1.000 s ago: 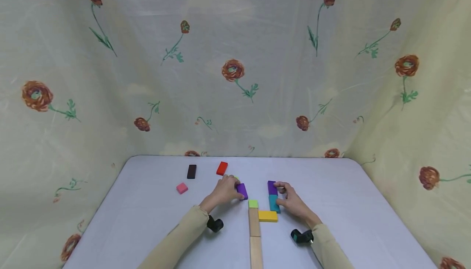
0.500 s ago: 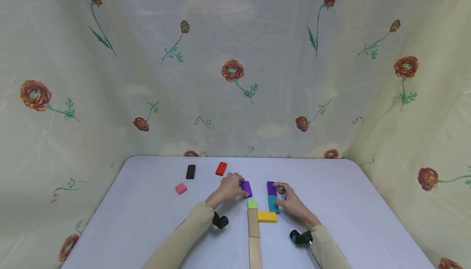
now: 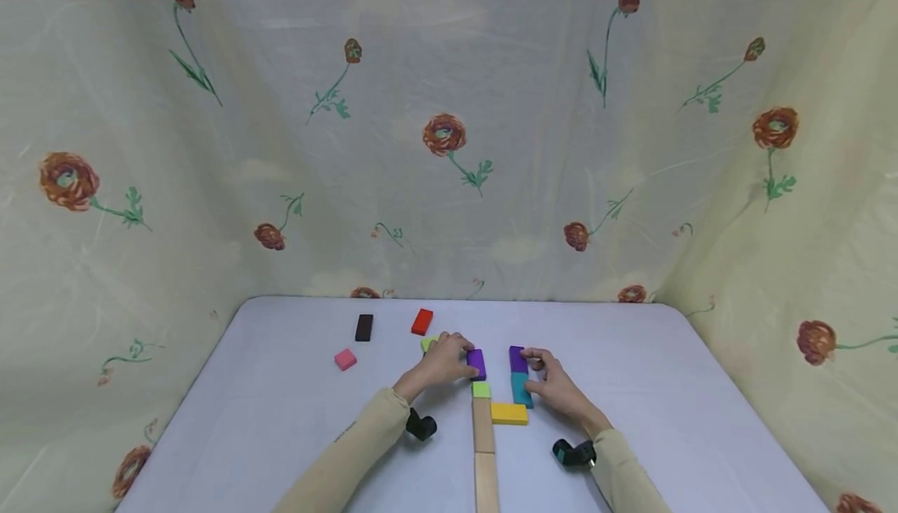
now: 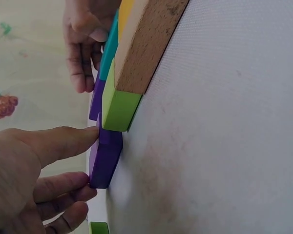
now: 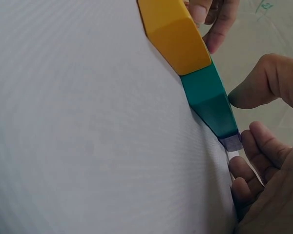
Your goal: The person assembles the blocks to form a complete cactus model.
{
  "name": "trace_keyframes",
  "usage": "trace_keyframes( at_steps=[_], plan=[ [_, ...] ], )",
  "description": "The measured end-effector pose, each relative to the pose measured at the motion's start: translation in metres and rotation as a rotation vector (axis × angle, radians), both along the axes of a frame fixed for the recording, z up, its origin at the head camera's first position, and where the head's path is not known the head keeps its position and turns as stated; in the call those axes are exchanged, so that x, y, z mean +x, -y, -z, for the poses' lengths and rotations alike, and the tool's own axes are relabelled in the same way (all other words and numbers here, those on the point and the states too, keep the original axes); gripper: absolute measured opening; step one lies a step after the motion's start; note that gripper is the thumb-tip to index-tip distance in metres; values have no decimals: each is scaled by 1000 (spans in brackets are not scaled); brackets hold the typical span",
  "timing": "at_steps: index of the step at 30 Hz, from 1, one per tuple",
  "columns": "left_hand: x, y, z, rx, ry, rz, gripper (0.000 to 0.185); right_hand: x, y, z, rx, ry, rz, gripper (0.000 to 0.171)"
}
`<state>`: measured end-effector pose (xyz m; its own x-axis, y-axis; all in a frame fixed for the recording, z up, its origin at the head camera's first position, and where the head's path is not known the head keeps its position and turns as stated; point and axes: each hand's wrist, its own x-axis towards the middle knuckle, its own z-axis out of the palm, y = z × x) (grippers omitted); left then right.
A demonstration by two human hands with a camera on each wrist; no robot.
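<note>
Your left hand pinches a purple block, your half-spread right hand touches the teal block; overpushing nearward could skew the lime block.

Purple blocks, teal block, yellow block, lime blocks, tan blocks, red block, black block, pink block; whitish surface; cream cloth with rust-and-green flowers.

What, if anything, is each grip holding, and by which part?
Left grip: a purple block, pinched near both ends. Right grip: at the teal block and another purple block; can't tell if holding.
</note>
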<state>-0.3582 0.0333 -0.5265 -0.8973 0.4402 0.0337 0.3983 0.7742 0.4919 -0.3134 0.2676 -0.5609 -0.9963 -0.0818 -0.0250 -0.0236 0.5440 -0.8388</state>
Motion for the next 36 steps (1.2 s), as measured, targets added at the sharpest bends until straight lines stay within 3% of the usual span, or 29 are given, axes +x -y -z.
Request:
trace_keyframes(
  at_steps=[14, 36],
  plan=[
    [2, 1, 1, 0, 4, 57, 45, 1, 0, 1, -7, -6, -1, 56],
    [3, 4, -2, 26, 45, 85, 45, -1, 0, 2, 6, 13, 11, 56]
  ],
)
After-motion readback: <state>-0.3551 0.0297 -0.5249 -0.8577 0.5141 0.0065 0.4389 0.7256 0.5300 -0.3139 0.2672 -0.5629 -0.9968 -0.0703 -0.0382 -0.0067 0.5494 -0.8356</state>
